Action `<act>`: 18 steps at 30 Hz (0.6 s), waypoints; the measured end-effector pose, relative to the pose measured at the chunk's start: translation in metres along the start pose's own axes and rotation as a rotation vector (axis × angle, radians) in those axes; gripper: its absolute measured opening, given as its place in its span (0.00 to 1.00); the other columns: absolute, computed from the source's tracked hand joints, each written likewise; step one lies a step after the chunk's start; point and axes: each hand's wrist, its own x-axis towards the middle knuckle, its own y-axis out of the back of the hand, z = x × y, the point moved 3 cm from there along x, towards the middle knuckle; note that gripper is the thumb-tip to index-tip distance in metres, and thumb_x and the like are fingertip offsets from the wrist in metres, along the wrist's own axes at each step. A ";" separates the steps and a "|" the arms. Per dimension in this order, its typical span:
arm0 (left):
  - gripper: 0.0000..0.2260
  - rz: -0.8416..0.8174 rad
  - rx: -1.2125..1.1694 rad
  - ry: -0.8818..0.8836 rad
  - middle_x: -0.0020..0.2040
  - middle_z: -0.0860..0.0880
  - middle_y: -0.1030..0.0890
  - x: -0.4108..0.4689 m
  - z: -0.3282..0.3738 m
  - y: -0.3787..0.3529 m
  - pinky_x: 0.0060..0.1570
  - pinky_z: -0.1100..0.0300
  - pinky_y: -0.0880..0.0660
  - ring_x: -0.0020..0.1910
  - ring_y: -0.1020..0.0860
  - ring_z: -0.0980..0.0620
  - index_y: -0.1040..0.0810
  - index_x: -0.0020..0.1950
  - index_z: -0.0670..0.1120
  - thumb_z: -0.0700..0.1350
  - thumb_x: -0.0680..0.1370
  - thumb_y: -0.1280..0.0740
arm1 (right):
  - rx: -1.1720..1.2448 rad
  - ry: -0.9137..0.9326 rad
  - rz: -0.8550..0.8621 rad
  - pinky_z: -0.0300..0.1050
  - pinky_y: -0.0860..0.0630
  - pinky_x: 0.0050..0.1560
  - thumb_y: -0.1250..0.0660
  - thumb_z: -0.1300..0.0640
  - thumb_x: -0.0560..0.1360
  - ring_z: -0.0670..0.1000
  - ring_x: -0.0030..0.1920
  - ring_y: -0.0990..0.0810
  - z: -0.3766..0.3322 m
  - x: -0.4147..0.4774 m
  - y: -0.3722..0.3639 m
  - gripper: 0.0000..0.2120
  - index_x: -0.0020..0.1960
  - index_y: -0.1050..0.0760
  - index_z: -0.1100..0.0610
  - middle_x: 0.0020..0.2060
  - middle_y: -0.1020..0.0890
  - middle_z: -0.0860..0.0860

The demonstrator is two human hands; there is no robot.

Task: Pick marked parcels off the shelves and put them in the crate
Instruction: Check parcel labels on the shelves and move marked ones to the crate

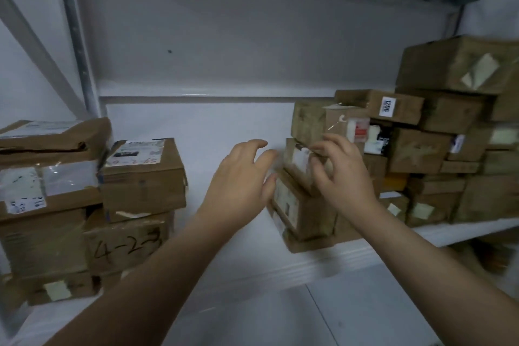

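our left hand (241, 174) splayed, right hand (344, 174) curled at a small parcel (297, 155) — grip unclear in blur; pulling could topple boxes (309, 121) above.

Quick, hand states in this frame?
Left hand: open, holding nothing.
Right hand: fingers curled at a small labelled parcel; grip cannot be told.

matt brown cardboard parcels (143, 177) — glossy tape, smooth white shelf (213, 132)

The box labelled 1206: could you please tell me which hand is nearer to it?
Right. The right hand is just below and left of the box labelled 1206, at the parcels under it; the left hand is farther left, beside those parcels.
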 end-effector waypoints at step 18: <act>0.24 0.057 -0.094 0.145 0.68 0.46 0.34 0.115 0.087 -0.088 0.59 0.52 0.29 0.67 0.37 0.46 0.38 0.74 0.50 0.52 0.79 0.39 | 0.537 -0.266 -0.064 0.29 0.31 0.55 0.37 0.59 0.79 0.37 0.55 0.26 0.116 0.033 0.018 0.21 0.70 0.35 0.48 0.55 0.25 0.38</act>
